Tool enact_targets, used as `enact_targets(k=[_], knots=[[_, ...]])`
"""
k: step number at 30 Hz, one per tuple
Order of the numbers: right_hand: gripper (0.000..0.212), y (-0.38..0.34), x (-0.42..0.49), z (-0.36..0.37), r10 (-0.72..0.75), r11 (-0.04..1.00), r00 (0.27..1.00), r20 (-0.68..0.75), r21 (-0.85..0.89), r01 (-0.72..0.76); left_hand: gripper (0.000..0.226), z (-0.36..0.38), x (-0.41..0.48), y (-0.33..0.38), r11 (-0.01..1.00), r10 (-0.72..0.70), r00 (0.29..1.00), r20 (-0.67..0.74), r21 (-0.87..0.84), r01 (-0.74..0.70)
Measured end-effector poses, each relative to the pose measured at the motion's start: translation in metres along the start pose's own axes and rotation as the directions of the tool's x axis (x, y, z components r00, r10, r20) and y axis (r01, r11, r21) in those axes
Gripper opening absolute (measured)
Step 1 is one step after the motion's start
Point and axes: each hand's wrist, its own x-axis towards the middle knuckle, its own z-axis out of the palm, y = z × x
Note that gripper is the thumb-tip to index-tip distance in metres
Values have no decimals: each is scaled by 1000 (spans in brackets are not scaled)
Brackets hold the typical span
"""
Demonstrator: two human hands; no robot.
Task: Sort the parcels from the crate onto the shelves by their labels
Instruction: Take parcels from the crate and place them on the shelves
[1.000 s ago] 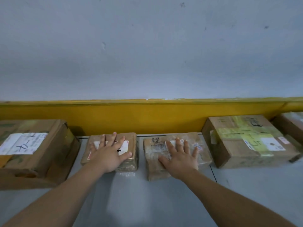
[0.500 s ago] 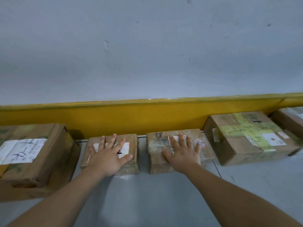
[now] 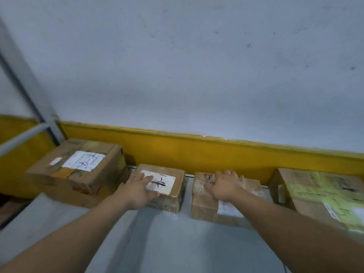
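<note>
Four closed cardboard parcels stand in a row on the grey shelf, pushed back near the yellow band at the foot of the grey wall. What is inside them cannot be told, as each is taped shut. The left hand lies flat on the small labelled parcel, its fingers straight and resting over the left edge of the white label, which bears black handwritten marks; it grips nothing. The right hand lies palm down on the second small parcel, just to the right with a narrow gap of bare shelf between the two; its fingers are spread wide and flat over the top, somewhat blurred, and a small white sticker shows beside the wrist. At the left end the large box carries a white label with similar handwriting and stands just beside the small labelled parcel. At the right end the box with yellow-green tape is apart from the second small parcel. A grey metal upright of the shelving rises at the far left.
</note>
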Motion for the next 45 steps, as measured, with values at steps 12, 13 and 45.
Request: enact_targets(k=[12, 13, 45], knots=[[71, -231, -86, -117, -574, 811, 763, -295, -79, 580, 69, -105, -189, -106, 993, -110, 899, -424, -79, 84], [71, -257, -103, -120, -615, 779, 727, -306, -86, 622, 69, -111, -211, -124, 990, -136, 885, -445, -83, 111], [76, -878, -312, 16, -974, 216, 225, 24, -206, 955, 67, -99, -460, -609, 543, -835, 468, -288, -570, 617]])
